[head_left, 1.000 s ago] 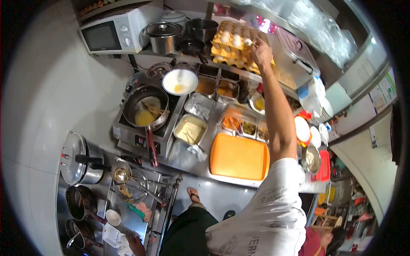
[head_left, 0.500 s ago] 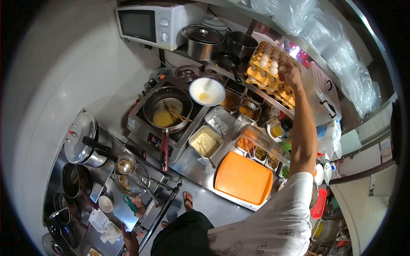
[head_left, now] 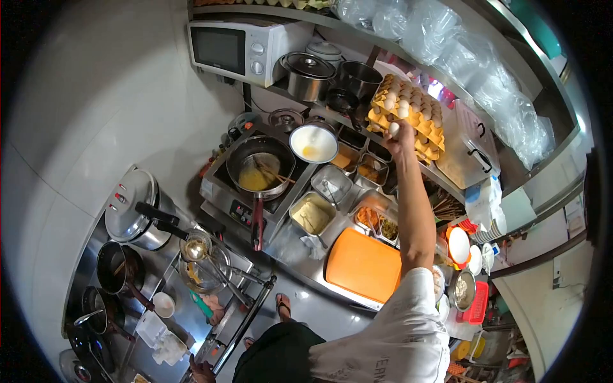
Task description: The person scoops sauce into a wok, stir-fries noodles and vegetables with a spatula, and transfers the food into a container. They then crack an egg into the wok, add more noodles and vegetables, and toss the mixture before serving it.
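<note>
An egg (head_left: 394, 129) is between the fingers of my right hand (head_left: 402, 143), which is closed on it. That hand is just in front of the stacked yellow trays of eggs (head_left: 415, 115) on the shelf. My left hand (head_left: 202, 370) shows only partly at the bottom edge, by the steel counter rail, its fingers apart and nothing visible in them. A white bowl (head_left: 313, 143) with raw egg in it sits beside the stove. On the stove, a pan (head_left: 260, 163) holds yellow liquid and a pair of wooden chopsticks.
An orange tray (head_left: 364, 265) and several food containers (head_left: 312, 214) line the counter. Pots (head_left: 308, 76) and a microwave (head_left: 220, 50) occupy the shelf. At left are a pressure cooker (head_left: 131, 204), dark pans (head_left: 119, 268) and a ladle (head_left: 195, 249) over a glass bowl.
My right hand has moved from the top of the egg stack to its near left side, now with an egg out of the tray. My left hand has shifted slightly lower in view.
</note>
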The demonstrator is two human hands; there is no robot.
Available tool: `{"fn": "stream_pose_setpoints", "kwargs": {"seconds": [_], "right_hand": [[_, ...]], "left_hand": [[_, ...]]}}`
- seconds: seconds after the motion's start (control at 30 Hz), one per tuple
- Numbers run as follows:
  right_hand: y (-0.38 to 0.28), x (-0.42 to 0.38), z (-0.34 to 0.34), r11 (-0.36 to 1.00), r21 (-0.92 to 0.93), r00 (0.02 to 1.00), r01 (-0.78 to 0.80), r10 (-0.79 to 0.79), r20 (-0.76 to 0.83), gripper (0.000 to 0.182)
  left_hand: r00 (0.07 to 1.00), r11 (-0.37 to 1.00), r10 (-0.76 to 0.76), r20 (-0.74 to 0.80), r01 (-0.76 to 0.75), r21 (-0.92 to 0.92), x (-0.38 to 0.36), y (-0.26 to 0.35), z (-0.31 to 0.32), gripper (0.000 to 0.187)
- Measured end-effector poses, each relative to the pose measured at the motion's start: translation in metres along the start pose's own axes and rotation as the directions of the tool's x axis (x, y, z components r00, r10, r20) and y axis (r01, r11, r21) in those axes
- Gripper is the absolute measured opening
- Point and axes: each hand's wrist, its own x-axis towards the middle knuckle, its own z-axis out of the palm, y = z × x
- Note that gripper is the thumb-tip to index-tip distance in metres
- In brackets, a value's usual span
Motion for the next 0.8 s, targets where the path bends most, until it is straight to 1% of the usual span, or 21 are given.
{"fn": "stream_pose_setpoints", "kwargs": {"seconds": [0.03, 0.1, 0.2, 0.23, 0.27, 0.3, 0.37, 0.4, 0.43, 0.47, 0.5, 0.53, 0.57, 0.6, 0.63, 0.67, 0.7, 0.73, 0.77, 0.8], "right_hand": [[0.005, 0.008, 0.001, 0.998, -0.055, 0.994, 0.022, -0.027, -0.105, 0.017], [0.003, -0.006, 0.025, 0.985, -0.173, 0.943, 0.026, -0.082, -0.324, 0.017], [0.024, 0.023, 0.018, 0.984, -0.068, 0.955, 0.166, -0.178, -0.238, 0.019], [0.025, 0.024, 0.027, 0.988, -0.006, 0.933, 0.151, -0.145, -0.331, 0.019], [0.031, 0.043, 0.016, 0.987, -0.023, 0.952, 0.157, -0.158, -0.264, 0.019], [0.034, 0.059, 0.004, 0.986, -0.039, 0.968, 0.16, -0.165, -0.192, 0.018], [0.03, 0.061, 0.005, 0.986, -0.088, 0.962, 0.139, -0.155, -0.223, 0.017], [0.024, 0.036, 0.019, 0.992, -0.022, 0.975, 0.122, -0.124, -0.183, 0.017], [0.024, 0.049, 0.01, 0.993, -0.085, 0.969, 0.082, -0.1, -0.226, 0.019], [0.022, 0.051, 0.007, 0.994, -0.034, 0.973, 0.105, -0.109, -0.205, 0.022], [0.022, 0.054, 0.001, 0.993, 0.016, 0.977, 0.118, -0.113, -0.18, 0.024], [0.022, 0.062, -0.001, 0.992, -0.011, 0.983, 0.127, -0.128, -0.131, 0.025], [0.016, 0.066, -0.007, 0.972, -0.157, 0.984, 0.176, -0.18, -0.011, 0.026], [0.015, 0.068, -0.004, 0.905, -0.333, 0.963, 0.266, -0.233, 0.136, 0.026], [0.013, 0.074, -0.009, 0.688, -0.579, 0.898, 0.436, -0.289, 0.332, 0.027], [0.016, 0.071, 0.003, 0.403, -0.699, 0.807, 0.591, -0.306, 0.505, 0.028], [0.013, 0.062, 0.014, 0.149, -0.707, 0.712, 0.692, -0.309, 0.631, 0.029], [0.01, 0.042, 0.026, -0.051, -0.67, 0.629, 0.741, -0.297, 0.719, 0.029], [0.013, 0.016, 0.042, -0.223, -0.603, 0.537, 0.766, -0.295, 0.79, 0.03], [0.022, -0.022, 0.059, -0.339, -0.514, 0.431, 0.788, -0.292, 0.854, 0.031]], "left_hand": [[1.0, 1.0, -0.016, 0.011, 0.016, -0.012, -0.002, 0.009, 0.001, 0.049], [0.999, 0.999, -0.022, 0.038, 0.023, -0.044, -0.01, 0.04, -0.002, 0.053], [0.997, 0.974, -0.042, 0.066, 0.056, -0.219, -0.03, 0.08, -0.007, 0.06], [0.996, 0.963, -0.043, 0.074, 0.061, -0.262, -0.036, 0.092, -0.006, 0.063], [0.995, 0.952, -0.053, 0.079, 0.074, -0.296, -0.043, 0.106, -0.008, 0.066], [0.996, 0.962, -0.047, 0.076, 0.066, -0.266, -0.048, 0.116, -0.009, 0.065], [0.976, 0.948, -0.173, 0.13, 0.201, -0.249, -0.052, 0.168, -0.019, 0.066], [0.979, 0.939, -0.166, 0.117, 0.193, -0.283, -0.058, 0.165, -0.017, 0.066], [0.982, 0.931, -0.157, 0.106, 0.183, -0.317, -0.06, 0.16, -0.014, 0.066], [0.984, 0.92, -0.148, 0.095, 0.172, -0.352, -0.062, 0.154, -0.011, 0.066], [0.987, 0.933, -0.117, 0.112, 0.148, -0.328, -0.062, 0.151, -0.009, 0.066], [0.987, 0.942, -0.107, 0.119, 0.139, -0.307, -0.063, 0.148, -0.008, 0.066], [0.987, 0.946, -0.124, 0.105, 0.15, -0.287, -0.07, 0.145, -0.01, 0.066], [0.985, 0.939, -0.144, 0.099, 0.167, -0.301, -0.071, 0.138, -0.006, 0.065], [0.982, 0.931, -0.163, 0.094, 0.184, -0.316, -0.072, 0.141, -0.006, 0.065], [0.974, 0.966, -0.223, 0.044, 0.226, -0.125, -0.066, 0.148, -0.009, 0.062], [0.942, 0.931, -0.318, 0.11, 0.332, -0.151, -0.073, 0.154, -0.016, 0.061], [0.962, 0.953, -0.269, 0.039, 0.272, -0.131, -0.085, 0.128, -0.001, 0.06], [0.941, 0.933, -0.322, 0.099, 0.334, -0.137, -0.085, 0.152, -0.014, 0.059], [0.955, 0.941, -0.289, 0.06, 0.295, -0.167, -0.094, 0.142, -0.012, 0.057]]}}
